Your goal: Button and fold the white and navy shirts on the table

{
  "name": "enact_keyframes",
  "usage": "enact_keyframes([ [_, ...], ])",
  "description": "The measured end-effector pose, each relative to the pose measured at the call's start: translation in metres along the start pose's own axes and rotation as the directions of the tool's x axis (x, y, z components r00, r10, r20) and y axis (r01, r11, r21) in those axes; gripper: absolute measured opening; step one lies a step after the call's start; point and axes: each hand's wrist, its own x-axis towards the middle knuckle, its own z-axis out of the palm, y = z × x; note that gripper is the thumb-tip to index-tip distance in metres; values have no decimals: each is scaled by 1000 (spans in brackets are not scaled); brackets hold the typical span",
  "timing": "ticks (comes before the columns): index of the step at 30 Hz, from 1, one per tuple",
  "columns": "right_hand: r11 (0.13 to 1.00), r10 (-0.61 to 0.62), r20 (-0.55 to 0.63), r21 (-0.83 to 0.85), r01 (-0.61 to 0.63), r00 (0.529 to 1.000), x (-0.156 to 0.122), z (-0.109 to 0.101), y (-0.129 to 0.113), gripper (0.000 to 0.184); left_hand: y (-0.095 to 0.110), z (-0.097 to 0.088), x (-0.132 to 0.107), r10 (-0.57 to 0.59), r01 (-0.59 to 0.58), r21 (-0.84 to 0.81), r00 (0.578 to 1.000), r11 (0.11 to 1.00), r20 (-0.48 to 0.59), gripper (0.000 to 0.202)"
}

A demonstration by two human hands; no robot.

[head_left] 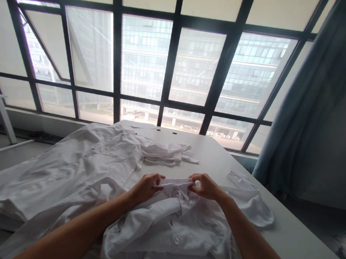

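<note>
Big window wall (171,66) w/ dark frame grid fills the far side, glass office block (145,60) beyond it, blue-grey curtain (298,114) hanging far R. Long white table (299,233) runs near to far, two small round holes (166,131) close to its far edge. Large heap of white cloth (60,177) covers the table's L side & spills over its L edge, crumpled white bundle (162,152) just beyond it. Small white cloth piece (242,179) lies R of centre, near a white cuffed sleeve (253,208). White button-front shirt (166,227) sits bunched at the near middle of the table, one button (177,240) showing. Both hands are on its collar (176,183), apart, short stretch of collar btwn them: L hand (146,189) pinches one end, R hand (207,187) the other, each clamped on the fabric.
</note>
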Motion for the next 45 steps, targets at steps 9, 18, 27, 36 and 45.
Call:
enact_keyframes([
  [9, 995, 46, -180, 92, -30, 983, 6, 11, 0, 19, -8, 3, 3, -187, 180, -117, 981, 977, -52, 32],
  [18, 996, -20, -482, 65, 59, 876, 10, 2, -1, 40, 4, -60, 11, -403, 474, -14, 762, 880, 507, 67],
  [27, 901, 78, -7, 428, -68, 997, -12, -26, -9, 66, 27, -123, -7, -411, 322, 297, 853, 899, 322, 26],
  [36, 982, 78, 121, 161, -97, 990, 54, -72, -18, 46, 36, -169, 81, -495, 251, 646, 839, 721, 227, 18],
  [45, 926, 141, -343, -286, -246, 929, 96, -19, -48, 48, 28, -116, 135, -47, 183, 839, 982, 513, -185, 52],
])
